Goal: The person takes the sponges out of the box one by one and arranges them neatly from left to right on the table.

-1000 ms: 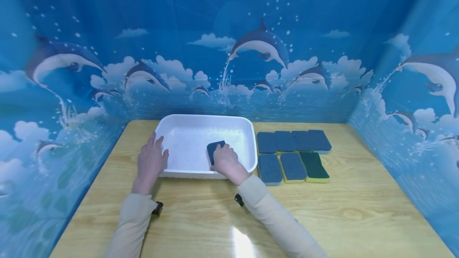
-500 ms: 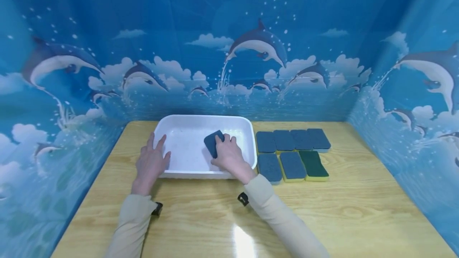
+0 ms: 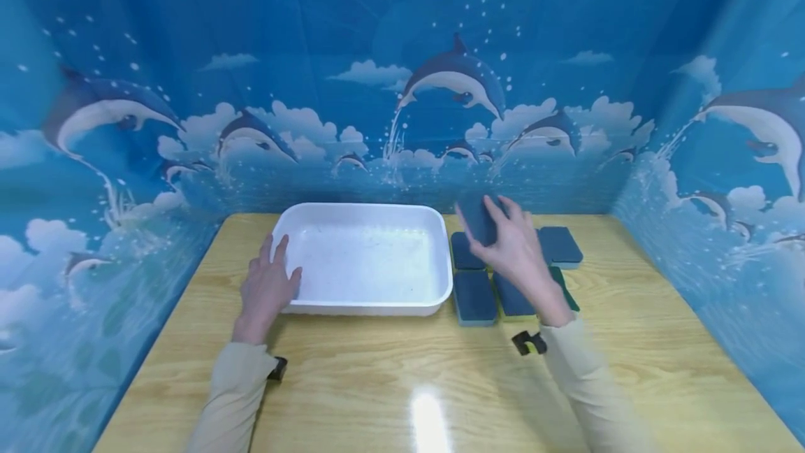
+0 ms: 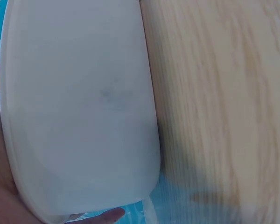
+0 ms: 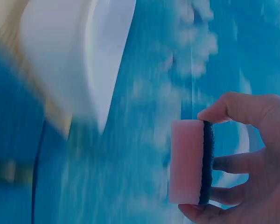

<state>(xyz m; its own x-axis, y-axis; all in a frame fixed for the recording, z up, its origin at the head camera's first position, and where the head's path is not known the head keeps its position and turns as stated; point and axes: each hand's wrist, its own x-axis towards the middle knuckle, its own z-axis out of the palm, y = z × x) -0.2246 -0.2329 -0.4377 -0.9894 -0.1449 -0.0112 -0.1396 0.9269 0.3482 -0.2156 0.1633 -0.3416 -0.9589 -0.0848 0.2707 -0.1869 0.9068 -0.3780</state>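
Observation:
A white plastic basin (image 3: 358, 264) stands at the table's back left. My left hand (image 3: 267, 292) holds its front left corner, thumb over the inside and fingers along the left rim. The left wrist view shows the basin's outer wall (image 4: 84, 112) and a fingertip below it. My right hand (image 3: 518, 250) grips a sponge (image 3: 476, 219) above the row right of the basin. In the right wrist view this sponge (image 5: 186, 161) has a pink foam side and a dark scouring pad, pinched by its ends between thumb and fingers.
Several dark-topped sponges lie right of the basin, among them a blue-grey one (image 3: 474, 297) and another at the back (image 3: 560, 245). A green-topped sponge (image 3: 562, 289) is mostly behind the right hand. A dolphin-print curtain (image 3: 377, 89) closes off the table's (image 3: 352, 383) back and sides.
The right hand has lifted the sponge out of the basin and carried it right, over the row of sponges. My left hand has stayed at the basin's corner.

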